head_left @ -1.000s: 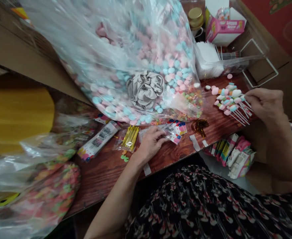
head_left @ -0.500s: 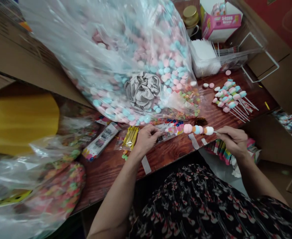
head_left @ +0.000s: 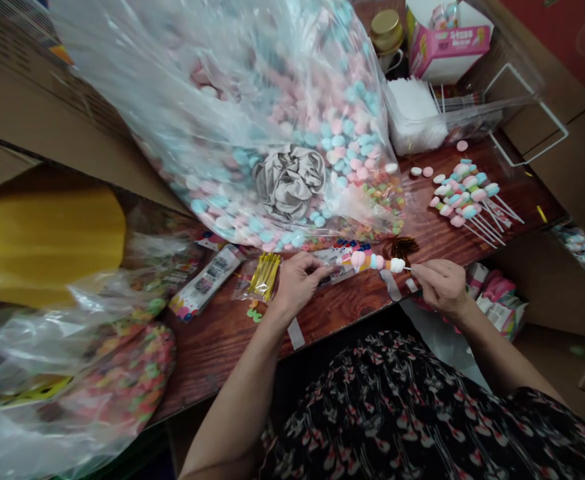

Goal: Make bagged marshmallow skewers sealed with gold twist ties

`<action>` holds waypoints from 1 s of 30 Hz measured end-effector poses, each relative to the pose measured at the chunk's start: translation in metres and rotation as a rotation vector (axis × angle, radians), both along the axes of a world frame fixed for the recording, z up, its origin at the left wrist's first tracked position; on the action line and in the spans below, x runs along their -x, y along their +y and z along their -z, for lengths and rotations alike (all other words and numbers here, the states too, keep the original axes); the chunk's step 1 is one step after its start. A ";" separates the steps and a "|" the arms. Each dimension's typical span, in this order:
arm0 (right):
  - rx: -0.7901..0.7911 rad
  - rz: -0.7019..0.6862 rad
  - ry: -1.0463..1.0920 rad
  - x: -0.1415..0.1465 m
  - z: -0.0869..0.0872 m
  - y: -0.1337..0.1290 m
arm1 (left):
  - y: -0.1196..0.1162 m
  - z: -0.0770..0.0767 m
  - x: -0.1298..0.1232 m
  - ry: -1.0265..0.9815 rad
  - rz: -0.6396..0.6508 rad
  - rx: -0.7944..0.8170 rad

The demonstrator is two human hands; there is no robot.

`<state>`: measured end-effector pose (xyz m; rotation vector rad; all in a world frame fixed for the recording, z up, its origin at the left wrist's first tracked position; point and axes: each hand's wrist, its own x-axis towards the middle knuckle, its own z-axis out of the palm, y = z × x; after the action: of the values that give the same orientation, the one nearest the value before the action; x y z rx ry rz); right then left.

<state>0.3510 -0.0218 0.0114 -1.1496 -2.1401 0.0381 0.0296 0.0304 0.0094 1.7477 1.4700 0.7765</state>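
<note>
My right hand (head_left: 438,285) pinches the bare stick end of a candy skewer (head_left: 378,261) with pink, orange, blue and white pieces. The skewer's far end lies at the open side of a clear printed wrapper (head_left: 333,263). Fingers of my left hand (head_left: 300,279) are closed on the wrapper's left end. Just left of that hand is a packet of yellow twist ties (head_left: 264,275). Farther left lies a stack of printed wrappers (head_left: 207,281). Finished-looking skewers (head_left: 465,193) are piled at the right of the wooden table (head_left: 342,310).
A huge clear bag of marshmallows (head_left: 342,143) with a grey scrunchie (head_left: 291,181) on it fills the back. Bags of gummies (head_left: 132,373) and a yellow object (head_left: 47,243) stand left. A clear bin (head_left: 467,120) and pink box (head_left: 447,50) are at back right.
My right hand has moved left with the skewer, bringing its tip to the wrapper. My left hand stays nearly in place, and the whole view has shifted slightly.
</note>
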 end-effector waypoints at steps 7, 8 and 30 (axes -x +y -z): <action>-0.043 -0.022 -0.083 -0.010 -0.006 0.009 | -0.004 0.005 -0.002 0.031 0.094 -0.050; 0.002 -0.028 -0.036 -0.011 -0.007 0.011 | -0.004 0.005 -0.002 0.039 0.107 -0.059; -0.159 -0.194 -0.246 -0.014 -0.004 0.013 | -0.012 0.008 -0.006 0.084 0.167 -0.134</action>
<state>0.3645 -0.0090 0.0154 -0.8899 -2.4169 -0.1919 0.0359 0.0184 0.0014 1.9978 1.3313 0.7362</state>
